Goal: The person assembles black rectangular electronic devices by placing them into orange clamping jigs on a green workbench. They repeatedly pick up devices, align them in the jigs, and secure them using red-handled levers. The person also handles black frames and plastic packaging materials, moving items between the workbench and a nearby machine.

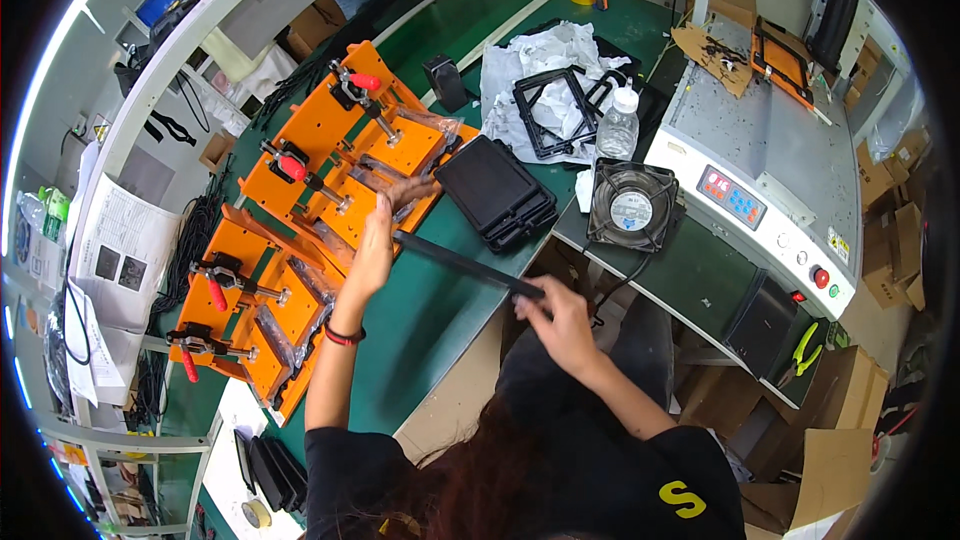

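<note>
A thin black panel (465, 265), seen nearly edge-on, slants over the green bench in front of me. My right hand (560, 322) pinches its near right end between thumb and fingers. My left hand (383, 232) is at the panel's far left end, fingers stretched out; whether the palm presses on that end, I cannot tell. Just beyond the panel lies a stack of black rectangular covers (492, 185). Left of my left hand stand orange clamping fixtures (330, 180) with red-handled toggle clamps (290, 167) and clear film on their beds.
Black frames (555, 110) lie on crumpled white sheeting (500, 70). Near them are a clear bottle (618, 125) and a small fan (632, 208). A grey machine (745, 205) with a control panel stands right, green-handled pliers (802, 352) below it. Cardboard boxes (835, 450) fill the lower right.
</note>
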